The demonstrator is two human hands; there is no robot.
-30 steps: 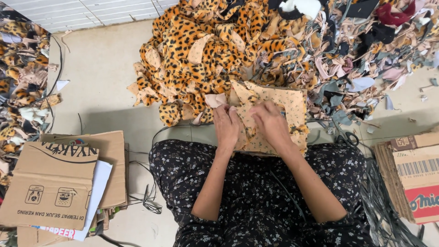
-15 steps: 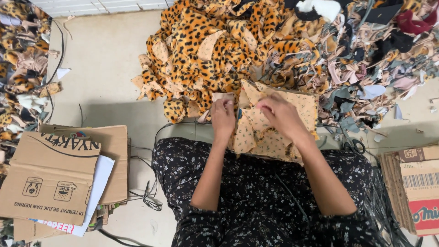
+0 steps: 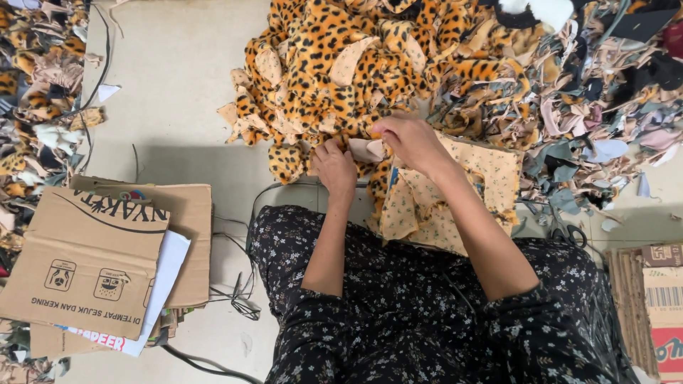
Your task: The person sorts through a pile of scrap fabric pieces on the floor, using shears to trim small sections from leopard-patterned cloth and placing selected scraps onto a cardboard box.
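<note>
Pale concrete floor (image 3: 178, 92) everywhere, with the person sitting on it in a dark floral dress, and only one view to go on: the head camera looking straight down.

Right in front is a big heap of leopard-print fabric scraps (image 3: 341, 64), running off to the right into a mixed pile of pink, grey and tan offcuts (image 3: 597, 121). Flattened cardboard boxes (image 3: 92, 256) sit to the left, and scissors (image 3: 565, 231) lie on the floor by the right knee.

Looks like the sorting/picking step: both hands are at the near edge of the leopard heap. The right hand (image 3: 413, 142) has its fingers pinched shut on a small pale fabric piece (image 3: 366, 149), and the left hand (image 3: 334, 167) is curled closed just beside it, touching the same piece's left edge as far as I can tell. A tan floral-print cloth (image 3: 491, 178) lies spread under the right forearm, over the lap.

My guess is the next move needs a clean pull to free that piece from the tangle.
</note>
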